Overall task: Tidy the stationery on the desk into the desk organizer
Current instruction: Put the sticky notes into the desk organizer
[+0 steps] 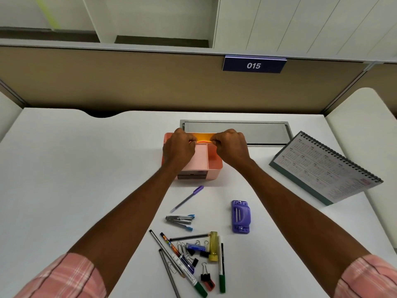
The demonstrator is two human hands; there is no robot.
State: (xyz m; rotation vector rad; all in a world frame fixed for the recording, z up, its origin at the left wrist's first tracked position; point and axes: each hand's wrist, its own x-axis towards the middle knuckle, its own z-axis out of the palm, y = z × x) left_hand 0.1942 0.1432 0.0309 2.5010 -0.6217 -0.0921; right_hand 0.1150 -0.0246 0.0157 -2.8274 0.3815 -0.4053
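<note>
A pink desk organizer [200,164] stands mid-desk, with a small dark drawer at its front. Both hands are closed over its back compartment, pinching a thin yellow-orange item [203,139] between them: my left hand [179,147] on its left end, my right hand [231,147] on its right end. I cannot tell what the item is. Nearer to me lie a purple pen [187,198], a blue-handled stapler [180,220], a purple hole punch [241,216], and a pile with pencils, green-capped markers [221,265], a yellow highlighter [213,246], binder clips [205,276] and paper clips.
A spiral desk calendar [324,166] stands at the right. A grey cable hatch [236,131] is set into the desk just behind the organizer. A beige partition with a "015" label [254,65] closes off the back edge.
</note>
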